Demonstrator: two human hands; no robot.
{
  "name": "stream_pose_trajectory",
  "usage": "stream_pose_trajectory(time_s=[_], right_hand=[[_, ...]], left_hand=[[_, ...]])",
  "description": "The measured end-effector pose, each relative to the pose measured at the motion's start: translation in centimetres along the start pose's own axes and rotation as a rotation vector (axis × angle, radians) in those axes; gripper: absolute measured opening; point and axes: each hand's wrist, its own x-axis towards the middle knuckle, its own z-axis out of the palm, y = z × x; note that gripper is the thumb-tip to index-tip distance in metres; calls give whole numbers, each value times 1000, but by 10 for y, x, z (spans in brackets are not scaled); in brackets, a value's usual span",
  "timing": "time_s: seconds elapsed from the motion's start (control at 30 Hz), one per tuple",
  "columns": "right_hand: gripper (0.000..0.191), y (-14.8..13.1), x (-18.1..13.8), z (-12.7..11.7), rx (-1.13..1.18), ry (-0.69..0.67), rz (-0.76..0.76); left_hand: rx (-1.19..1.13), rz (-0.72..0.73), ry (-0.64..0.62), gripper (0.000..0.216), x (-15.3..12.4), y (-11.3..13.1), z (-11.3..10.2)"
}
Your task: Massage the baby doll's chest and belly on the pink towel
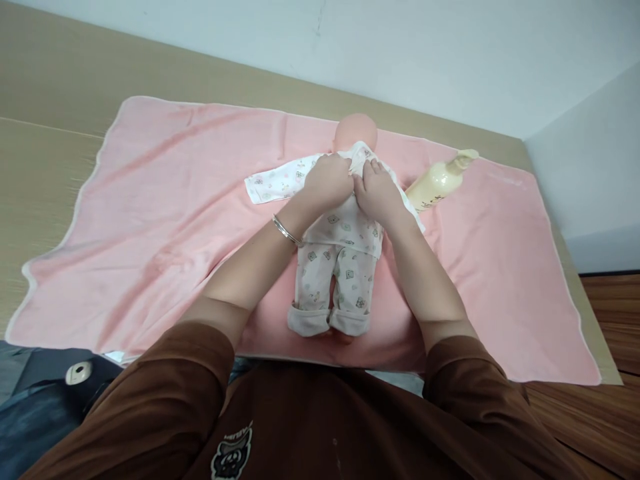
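A baby doll (356, 131) lies on a pink blanket, its head toward the wall. It wears patterned white trousers (353, 280) with rolled cuffs and a matching long-sleeved top (345, 227). My left hand (330, 179) is closed on the top's cloth near the neck, a silver bracelet on that wrist. Beside it my right hand (379, 190) also pinches the top at the chest, fingers curled. The cloth is lifted up against the doll's chin. One sleeve stretches out flat to the left; the other is mostly hidden behind my right forearm.
A pale yellow pump bottle (440, 181) lies tilted on the blanket at the right of the doll. The pink blanket (165, 220) covers most of the tan table (40, 167). A white wall rises behind. A dark bag-like item (40, 400) sits below at the left.
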Motion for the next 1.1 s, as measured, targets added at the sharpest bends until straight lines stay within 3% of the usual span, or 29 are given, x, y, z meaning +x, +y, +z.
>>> stream_pose_trajectory(time_s=[0.23,0.4,0.53,0.7,0.87,0.97,1.1], right_hand=[[64,-11,-9,3,30,48,-47],[64,16,14,10,110,82,17],[71,36,25,10,136,43,-26],[72,15,6,4,-24,27,-12],[63,-16,-15,4,-63,76,-24],[55,-13,-9,5,-33,93,-14],[53,10,10,7,58,131,12]], left_hand=[[-207,-6,73,41,20,-36,6],[-48,-72,174,52,6,-9,25],[22,-61,143,52,-9,12,23],[-2,-38,48,46,6,-7,11],[-67,-110,95,55,24,-33,13],[-42,-63,87,50,21,-30,17],[2,17,56,47,5,-10,17]])
